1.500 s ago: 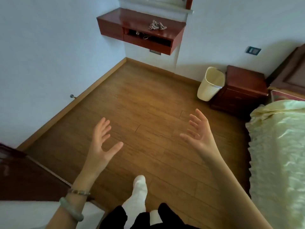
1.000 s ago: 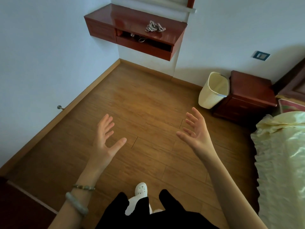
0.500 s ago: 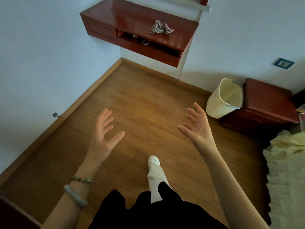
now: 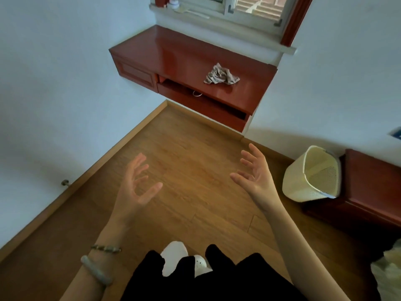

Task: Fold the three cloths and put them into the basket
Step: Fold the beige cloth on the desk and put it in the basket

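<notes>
A crumpled beige-grey cloth (image 4: 221, 75) lies on top of the red wooden wall shelf (image 4: 173, 55) under the window. A cream perforated basket (image 4: 312, 174) stands tilted on the floor at the right, against a red bedside cabinet. My left hand (image 4: 136, 190) and my right hand (image 4: 255, 174) hover over the wooden floor, palms facing each other, fingers spread, nothing in either. Both hands are well short of the cloth and the basket. Only one cloth shows.
The red bedside cabinet (image 4: 373, 187) stands at the right with a pale yellow bed cover (image 4: 388, 270) at the bottom right corner. White walls meet at the corner behind the shelf. A door stop (image 4: 65, 182) sticks out of the left wall. My feet in white shoes (image 4: 173, 257) are below.
The view has moved forward and tilted up toward the shelf and window; the shelf and cloth are nearer, the bed has slid almost out of view. Both hands stay open and empty.
</notes>
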The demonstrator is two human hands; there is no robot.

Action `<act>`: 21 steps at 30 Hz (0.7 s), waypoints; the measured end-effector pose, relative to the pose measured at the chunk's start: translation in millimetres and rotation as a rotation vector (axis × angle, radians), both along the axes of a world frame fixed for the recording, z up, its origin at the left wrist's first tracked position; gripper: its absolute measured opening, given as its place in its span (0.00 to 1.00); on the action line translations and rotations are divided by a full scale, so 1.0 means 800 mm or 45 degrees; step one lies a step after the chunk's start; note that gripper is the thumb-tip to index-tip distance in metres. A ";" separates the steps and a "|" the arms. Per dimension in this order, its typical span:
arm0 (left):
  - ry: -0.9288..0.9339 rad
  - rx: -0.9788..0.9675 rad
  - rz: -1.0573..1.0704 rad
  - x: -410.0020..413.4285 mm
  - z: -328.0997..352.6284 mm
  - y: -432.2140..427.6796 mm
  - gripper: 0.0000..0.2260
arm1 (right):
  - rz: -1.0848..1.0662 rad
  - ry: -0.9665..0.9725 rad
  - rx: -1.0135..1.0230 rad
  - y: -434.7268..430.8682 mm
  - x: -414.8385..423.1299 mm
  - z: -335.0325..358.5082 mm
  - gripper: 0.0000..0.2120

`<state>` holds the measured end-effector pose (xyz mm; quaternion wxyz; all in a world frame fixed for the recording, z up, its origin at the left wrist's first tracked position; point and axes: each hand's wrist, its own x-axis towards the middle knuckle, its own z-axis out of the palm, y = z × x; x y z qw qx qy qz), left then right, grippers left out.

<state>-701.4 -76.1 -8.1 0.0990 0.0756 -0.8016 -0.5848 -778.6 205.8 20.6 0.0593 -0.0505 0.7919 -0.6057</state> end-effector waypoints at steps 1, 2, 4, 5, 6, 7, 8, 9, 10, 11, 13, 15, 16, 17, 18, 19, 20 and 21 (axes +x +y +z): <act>0.007 -0.003 0.003 -0.018 0.000 -0.003 0.34 | 0.008 0.001 0.005 -0.004 -0.019 0.001 0.38; 0.011 -0.003 0.008 -0.037 0.000 -0.008 0.34 | 0.014 -0.002 0.009 -0.009 -0.039 0.001 0.38; 0.015 0.006 0.020 -0.076 -0.002 -0.017 0.34 | 0.015 -0.007 0.020 -0.019 -0.076 -0.001 0.39; 0.016 0.010 0.020 -0.096 -0.004 -0.023 0.34 | 0.010 -0.004 0.024 -0.024 -0.094 -0.002 0.39; 0.017 0.011 0.015 -0.117 -0.008 -0.029 0.34 | 0.001 0.000 0.024 -0.029 -0.113 -0.004 0.39; 0.018 0.009 0.005 -0.138 -0.012 -0.036 0.34 | -0.011 0.003 0.019 -0.034 -0.132 -0.006 0.39; 0.019 0.004 -0.007 -0.159 -0.015 -0.043 0.34 | -0.023 0.008 0.009 -0.039 -0.152 -0.009 0.39; 0.017 -0.002 -0.022 -0.182 -0.019 -0.051 0.34 | -0.033 0.012 0.002 -0.044 -0.172 -0.011 0.39; 0.009 -0.006 -0.035 -0.205 -0.021 -0.061 0.34 | -0.047 0.011 -0.001 -0.050 -0.192 -0.013 0.39; 0.000 -0.011 -0.047 -0.230 -0.022 -0.070 0.34 | -0.065 0.003 -0.002 -0.057 -0.212 -0.014 0.39; 0.002 -0.024 -0.077 -0.280 -0.019 -0.090 0.34 | -0.108 -0.010 -0.010 -0.070 -0.253 -0.013 0.40; 0.005 -0.030 -0.119 -0.331 -0.009 -0.110 0.34 | -0.124 -0.014 -0.022 -0.085 -0.292 -0.009 0.40; 0.005 -0.032 -0.137 -0.356 -0.004 -0.119 0.33 | -0.126 -0.019 -0.026 -0.093 -0.311 -0.008 0.40; 0.015 -0.034 -0.149 -0.381 0.001 -0.128 0.32 | -0.134 -0.025 -0.030 -0.100 -0.330 -0.007 0.40; 0.032 -0.034 -0.157 -0.405 0.006 -0.136 0.31 | -0.149 -0.024 -0.034 -0.108 -0.347 -0.006 0.40; 0.046 -0.034 -0.167 -0.428 0.011 -0.144 0.30 | -0.167 -0.018 -0.034 -0.114 -0.363 -0.006 0.40; 0.052 -0.031 -0.185 -0.451 0.014 -0.150 0.30 | -0.185 -0.014 -0.033 -0.120 -0.378 -0.006 0.40; 0.047 -0.026 -0.210 -0.471 0.015 -0.154 0.31 | -0.204 -0.018 -0.036 -0.124 -0.392 -0.007 0.40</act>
